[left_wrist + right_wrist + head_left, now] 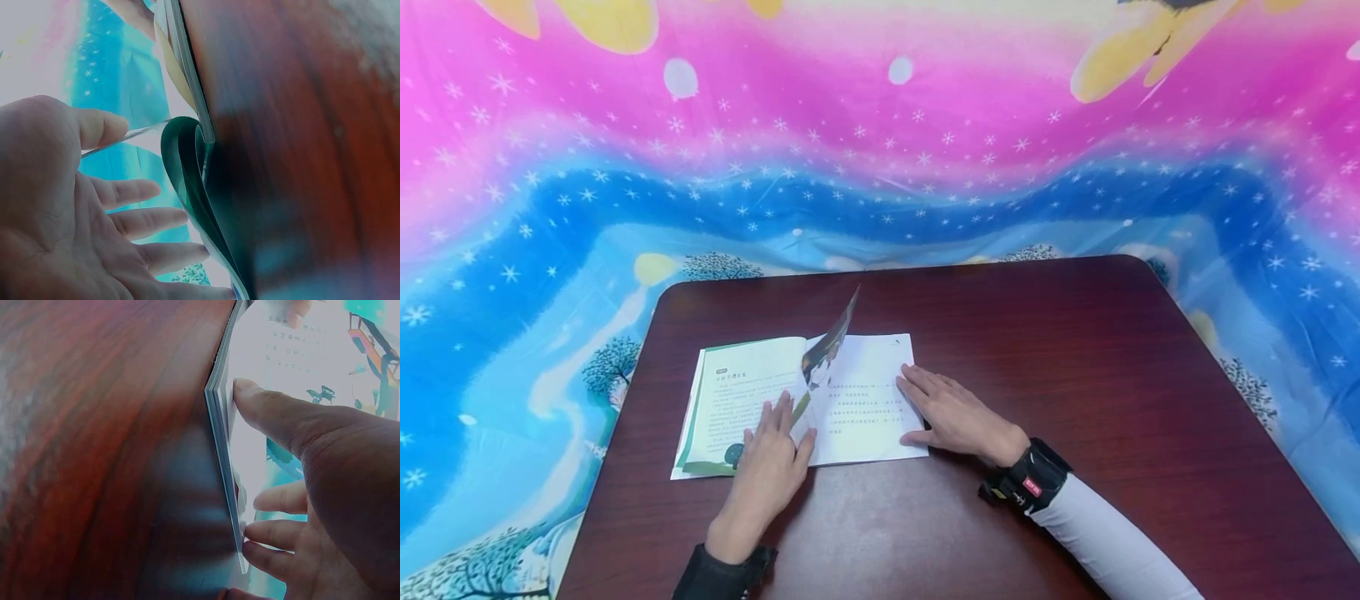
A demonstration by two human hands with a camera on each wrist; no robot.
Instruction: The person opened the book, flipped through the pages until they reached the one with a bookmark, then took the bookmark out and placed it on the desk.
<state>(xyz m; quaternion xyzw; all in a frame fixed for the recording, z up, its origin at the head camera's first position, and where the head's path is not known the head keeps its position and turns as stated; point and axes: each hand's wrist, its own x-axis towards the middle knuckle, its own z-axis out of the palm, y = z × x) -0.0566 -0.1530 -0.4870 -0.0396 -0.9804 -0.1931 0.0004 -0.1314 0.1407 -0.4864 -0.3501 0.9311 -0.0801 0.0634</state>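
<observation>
An illustrated book (868, 417) lies spread on the table, with printed text on both sides. One leaf (831, 354) stands up near the spine, its picture side facing left. My left hand (771, 462) reaches over the lower part of the left page (748, 392) with fingers extended. In the left wrist view the leaf's edge (140, 130) passes by the thumb (103, 128), and the left pages bulge at the spine. At the book's right edge, my right hand (958, 417) rests with straight fingers, the thumb (269, 409) lying over the page.
The dark reddish-brown table (1075, 358) has rounded far corners. Behind it hangs a pink and blue cloth (880, 125) with snowflakes and trees. Black straps with small devices (1033, 479) sit on the wrists.
</observation>
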